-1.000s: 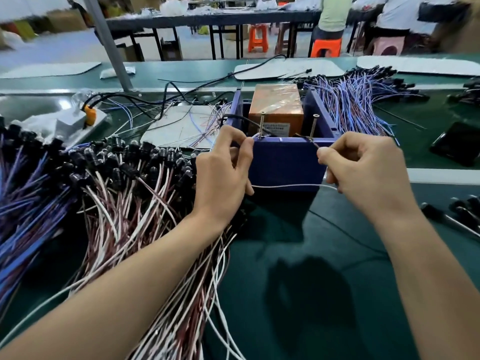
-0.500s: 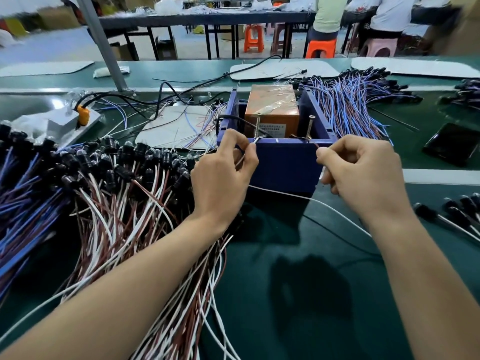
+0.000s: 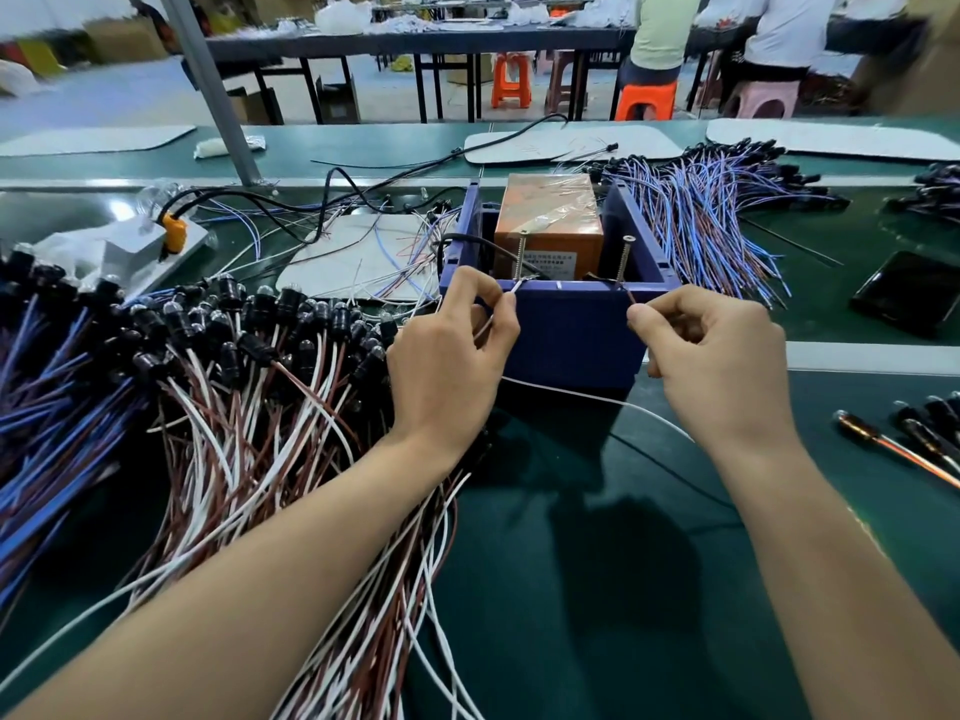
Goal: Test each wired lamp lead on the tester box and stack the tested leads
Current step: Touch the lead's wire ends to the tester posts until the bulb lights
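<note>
Two pinches: left hand [image 3: 447, 350] on white wire [image 3: 514, 289], right hand [image 3: 711, 356] on brown wire [image 3: 630, 297]. Slack grip could slide either off its screw [image 3: 521, 257]

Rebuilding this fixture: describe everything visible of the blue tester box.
Blue tester box: plastic-looking, open-topped, upright on the green bench. Orange block under clear film inside. Two screws stand at its front wall; black cable enters left. Left hand pinches a white wire at the left screw, right hand a brown wire by the right screw.

I see the lead [image 3: 571, 393] across the blue box [image 3: 571, 340] front: white end at left screw [image 3: 520, 259], brown end at right screw [image 3: 624, 259].
</note>
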`<state>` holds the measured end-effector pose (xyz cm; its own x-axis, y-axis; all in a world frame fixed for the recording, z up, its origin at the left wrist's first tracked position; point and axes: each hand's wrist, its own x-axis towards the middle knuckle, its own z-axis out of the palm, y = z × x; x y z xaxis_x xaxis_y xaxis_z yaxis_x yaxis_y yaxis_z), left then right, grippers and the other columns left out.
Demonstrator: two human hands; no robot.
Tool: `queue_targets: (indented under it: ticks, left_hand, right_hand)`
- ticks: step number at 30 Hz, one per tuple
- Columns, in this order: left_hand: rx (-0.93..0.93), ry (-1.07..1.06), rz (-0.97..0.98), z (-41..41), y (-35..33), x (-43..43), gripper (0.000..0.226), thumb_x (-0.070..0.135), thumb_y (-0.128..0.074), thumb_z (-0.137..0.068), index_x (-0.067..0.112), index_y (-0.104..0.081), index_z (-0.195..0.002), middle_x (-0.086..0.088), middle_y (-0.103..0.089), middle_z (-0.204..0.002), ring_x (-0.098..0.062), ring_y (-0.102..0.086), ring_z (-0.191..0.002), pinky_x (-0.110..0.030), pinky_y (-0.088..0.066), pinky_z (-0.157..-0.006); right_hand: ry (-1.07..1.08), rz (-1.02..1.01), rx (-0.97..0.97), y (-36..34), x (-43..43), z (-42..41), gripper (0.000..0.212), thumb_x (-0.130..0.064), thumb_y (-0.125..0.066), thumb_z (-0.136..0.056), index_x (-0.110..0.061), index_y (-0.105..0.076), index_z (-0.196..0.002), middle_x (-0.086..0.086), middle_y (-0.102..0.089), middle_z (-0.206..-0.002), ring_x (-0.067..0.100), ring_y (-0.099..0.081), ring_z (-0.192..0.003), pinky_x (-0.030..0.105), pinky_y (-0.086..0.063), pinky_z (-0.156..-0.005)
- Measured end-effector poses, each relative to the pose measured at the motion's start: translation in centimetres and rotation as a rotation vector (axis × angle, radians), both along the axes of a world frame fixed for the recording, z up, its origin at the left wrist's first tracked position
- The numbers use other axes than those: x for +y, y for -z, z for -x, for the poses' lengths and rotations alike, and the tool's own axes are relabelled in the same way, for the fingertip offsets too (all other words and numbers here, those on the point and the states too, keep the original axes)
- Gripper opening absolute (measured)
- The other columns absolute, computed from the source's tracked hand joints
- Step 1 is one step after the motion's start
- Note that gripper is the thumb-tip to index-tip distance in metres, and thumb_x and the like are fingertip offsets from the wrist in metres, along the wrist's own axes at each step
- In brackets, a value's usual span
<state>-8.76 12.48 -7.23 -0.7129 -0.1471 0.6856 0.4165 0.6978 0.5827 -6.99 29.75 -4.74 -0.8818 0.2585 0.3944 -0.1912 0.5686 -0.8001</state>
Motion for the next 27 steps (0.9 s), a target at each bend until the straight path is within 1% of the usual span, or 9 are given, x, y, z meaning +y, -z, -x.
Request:
queue_targets:
  ticks: [2, 5, 8, 13, 27]
  left_hand:
    - [0.009, -0.005, 0.008, 0.04, 0.04, 0.0, 0.018, 0.031, -0.053, -0.093, 0.015, -0.056, -0.085, 0.002, -0.059, -0.054, -0.024, -0.053, -0.047, -0.04, -0.047, -0.054]
    - [0.013, -0.007, 0.015, 0.04, 0.05, 0.02, 0.017, 0.031, -0.054, -0.093, 0.016, -0.056, -0.085, 0.003, -0.058, -0.053, -0.023, -0.049, -0.046, -0.039, -0.046, -0.052]
    - [-0.004, -0.002, 0.003, 0.02, 0.05, 0.06, 0.019, 0.033, -0.053, -0.093, 0.016, -0.056, -0.085, 0.001, -0.059, -0.054, -0.027, -0.052, -0.048, -0.042, -0.047, -0.055]
    - [0.003, -0.005, 0.006, -0.01, 0.06, 0.08, 0.018, 0.032, -0.053, -0.093, 0.015, -0.056, -0.085, 0.001, -0.058, -0.053, -0.028, -0.051, -0.048, -0.041, -0.047, -0.054]
    - [-0.003, 0.013, 0.009, -0.06, 0.09, 0.06, 0.019, 0.031, -0.053, -0.093, 0.014, -0.056, -0.085, -0.001, -0.062, -0.056, -0.027, -0.058, -0.051, -0.043, -0.049, -0.055]
  right_hand:
    - [0.008, -0.015, 0.001, 0.0, -0.03, 0.09, 0.022, -0.026, -0.064, -0.088, -0.023, -0.062, -0.066, -0.008, -0.057, -0.051, 0.017, -0.057, -0.056, 0.024, -0.041, -0.06]
    - [0.01, -0.02, 0.005, -0.05, -0.11, 0.11, 0.02, -0.027, -0.065, -0.087, -0.023, -0.064, -0.068, -0.008, -0.057, -0.053, 0.021, -0.059, -0.06, 0.026, -0.043, -0.063]
    - [0.008, -0.021, 0.006, -0.12, -0.13, 0.09, 0.018, -0.026, -0.065, -0.087, -0.022, -0.065, -0.07, -0.008, -0.058, -0.055, 0.023, -0.063, -0.064, 0.03, -0.045, -0.067]
    - [0.005, -0.015, 0.005, -0.04, -0.15, 0.04, 0.017, -0.025, -0.066, -0.087, -0.022, -0.065, -0.07, -0.009, -0.058, -0.056, 0.022, -0.062, -0.064, 0.028, -0.044, -0.065]
    - [0.012, -0.052, -0.001, -0.06, -0.17, -0.01, 0.018, -0.025, -0.065, -0.088, -0.023, -0.064, -0.07, -0.012, -0.057, -0.055, 0.013, -0.058, -0.059, 0.025, -0.041, -0.064]
